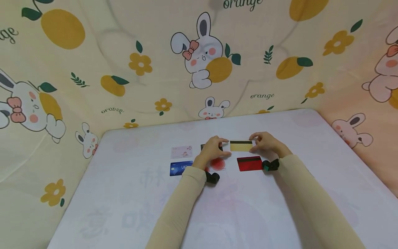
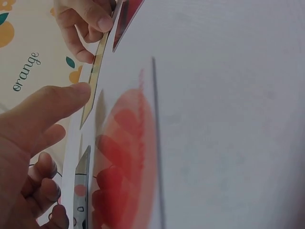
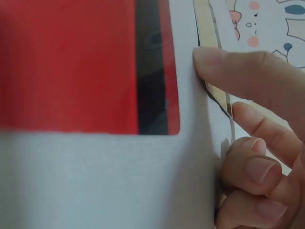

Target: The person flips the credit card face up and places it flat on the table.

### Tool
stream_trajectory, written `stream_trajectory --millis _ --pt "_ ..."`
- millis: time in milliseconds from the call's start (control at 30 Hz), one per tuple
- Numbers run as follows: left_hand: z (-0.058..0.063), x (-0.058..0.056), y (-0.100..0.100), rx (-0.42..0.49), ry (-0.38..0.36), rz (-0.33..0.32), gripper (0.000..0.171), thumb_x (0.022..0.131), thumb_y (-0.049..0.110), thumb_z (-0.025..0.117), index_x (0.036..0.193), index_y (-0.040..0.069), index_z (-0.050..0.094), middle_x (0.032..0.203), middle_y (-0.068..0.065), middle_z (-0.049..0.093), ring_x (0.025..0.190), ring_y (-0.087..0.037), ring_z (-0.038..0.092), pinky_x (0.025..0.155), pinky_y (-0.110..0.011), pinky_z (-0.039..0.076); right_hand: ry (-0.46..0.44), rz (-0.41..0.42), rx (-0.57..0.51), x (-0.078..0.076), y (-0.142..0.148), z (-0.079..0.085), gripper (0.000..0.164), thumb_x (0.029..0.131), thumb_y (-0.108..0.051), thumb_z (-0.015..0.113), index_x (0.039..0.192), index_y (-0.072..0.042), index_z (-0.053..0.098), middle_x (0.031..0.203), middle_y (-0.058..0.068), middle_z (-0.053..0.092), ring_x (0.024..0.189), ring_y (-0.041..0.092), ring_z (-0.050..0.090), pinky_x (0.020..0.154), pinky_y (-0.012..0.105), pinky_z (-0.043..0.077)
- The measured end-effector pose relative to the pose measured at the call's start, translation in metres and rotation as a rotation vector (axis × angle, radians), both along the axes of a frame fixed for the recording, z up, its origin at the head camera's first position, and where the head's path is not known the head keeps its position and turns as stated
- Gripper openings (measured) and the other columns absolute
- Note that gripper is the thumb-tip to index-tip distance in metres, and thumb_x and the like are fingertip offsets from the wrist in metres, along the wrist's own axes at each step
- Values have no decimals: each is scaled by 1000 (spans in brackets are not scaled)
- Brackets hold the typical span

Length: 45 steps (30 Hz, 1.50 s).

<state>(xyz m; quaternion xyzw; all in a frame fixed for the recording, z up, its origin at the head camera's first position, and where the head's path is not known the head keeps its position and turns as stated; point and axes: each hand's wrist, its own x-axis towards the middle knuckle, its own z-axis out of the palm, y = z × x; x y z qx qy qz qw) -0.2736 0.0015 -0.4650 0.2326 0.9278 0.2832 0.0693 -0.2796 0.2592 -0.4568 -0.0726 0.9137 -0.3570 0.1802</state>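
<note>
A gold card (image 1: 240, 147) with a dark stripe along its upper edge lies between both hands. My left hand (image 1: 214, 149) has its thumb and index finger at the card's left end, one on each long side. My right hand (image 1: 266, 142) pinches the right end; in the right wrist view its thumb (image 3: 214, 62) sits at the near edge and the other fingers curl beyond. A dark card (image 1: 202, 147) is mostly hidden under my left hand. Below that hand lies a card with red circles (image 1: 217, 164), and a red card (image 1: 249, 164) with a black stripe lies below the gold one.
To the left, a pale pink card (image 1: 181, 152) sits above a blue card (image 1: 178, 168), partly covered by the left sleeve. All lie on a white-covered table (image 1: 124, 193). A patterned cloth (image 1: 149, 86) rises behind. Black cameras (image 1: 212, 178) are worn at both wrists.
</note>
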Motion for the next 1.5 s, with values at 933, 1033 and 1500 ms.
stream_trajectory --millis 933,1033,1500 --pt "4 3 2 21 -25 -31 69 77 33 81 136 10 55 132 -7 60 123 -21 56 112 -33 41 95 92 -270 11 3 -6 48 73 -2 77 112 6 51 78 7 44 69 7 46 68 20 40" --pt "4 4 2 41 -46 -41 69 77 32 81 136 11 54 130 -7 62 120 -20 56 111 -33 42 108 106 -281 13 2 -5 47 73 -1 76 112 5 51 78 6 43 69 7 46 67 20 40" --pt "4 6 1 103 -25 -58 63 75 30 83 130 9 60 118 -8 64 106 -21 58 99 -31 48 144 133 -374 16 -1 -3 53 74 5 71 122 8 47 76 1 44 68 5 45 59 20 43"
